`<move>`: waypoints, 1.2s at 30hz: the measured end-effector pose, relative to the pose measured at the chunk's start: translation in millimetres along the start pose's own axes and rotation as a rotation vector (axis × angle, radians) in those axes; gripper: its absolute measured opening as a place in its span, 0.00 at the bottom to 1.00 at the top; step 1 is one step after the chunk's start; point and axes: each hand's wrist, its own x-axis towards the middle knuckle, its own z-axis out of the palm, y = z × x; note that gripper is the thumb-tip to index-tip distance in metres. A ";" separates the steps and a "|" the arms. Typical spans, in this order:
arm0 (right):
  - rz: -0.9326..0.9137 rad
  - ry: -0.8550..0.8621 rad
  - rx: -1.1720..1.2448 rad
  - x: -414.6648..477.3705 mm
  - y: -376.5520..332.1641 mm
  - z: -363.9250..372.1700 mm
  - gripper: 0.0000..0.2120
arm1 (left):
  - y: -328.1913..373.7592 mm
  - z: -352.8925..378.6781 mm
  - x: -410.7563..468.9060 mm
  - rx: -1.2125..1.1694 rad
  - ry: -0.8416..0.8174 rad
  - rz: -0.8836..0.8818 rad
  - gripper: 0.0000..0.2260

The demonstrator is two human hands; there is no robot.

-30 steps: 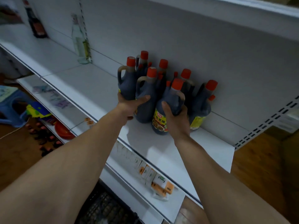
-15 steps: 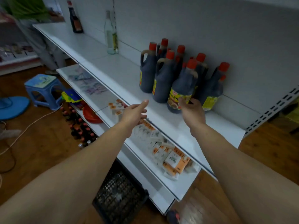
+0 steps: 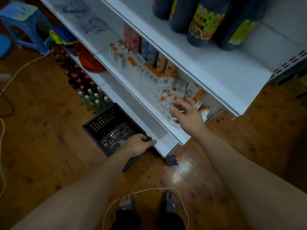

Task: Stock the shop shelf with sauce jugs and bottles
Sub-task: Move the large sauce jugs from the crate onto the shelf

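While cropped, jugs (image 3: 203, 22) upright, axes vert.

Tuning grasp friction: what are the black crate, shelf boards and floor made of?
Black crate: likely moulded plastic, matte, perforated grid walls. Shelf boards: probably painted sheet metal, smooth white, thin folded edge. Floor: wood or wood-look planks, glossy, mirrors a light patch.

We're gripping black crate (image 3: 106, 128) by its corner w/ L hand (image 3: 137, 144); R hand (image 3: 187, 116) is hovering, fingers spread, over small boxes (image 3: 166, 83). Sauce jugs (image 3: 202, 22) are standing on top shelf (image 3: 216, 68).
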 end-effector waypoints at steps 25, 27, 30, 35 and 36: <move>0.490 0.118 -0.239 85.5 598.6 182.9 0.18 | -161.9 380.1 420.9 -0.155 0.145 0.141 0.20; 0.455 0.137 -0.247 94.9 609.6 191.7 0.15 | -154.6 389.9 440.6 -0.157 0.152 0.177 0.18; 0.429 0.154 -0.241 104.0 619.8 200.0 0.11 | -150.3 399.6 457.0 -0.075 0.143 0.227 0.12; 0.490 0.107 -0.302 105.0 624.6 201.9 0.11 | -155.2 400.4 454.5 0.058 0.186 0.282 0.07; 0.494 0.094 -0.321 103.5 622.5 200.6 0.10 | -158.0 398.8 449.7 0.068 0.191 0.293 0.06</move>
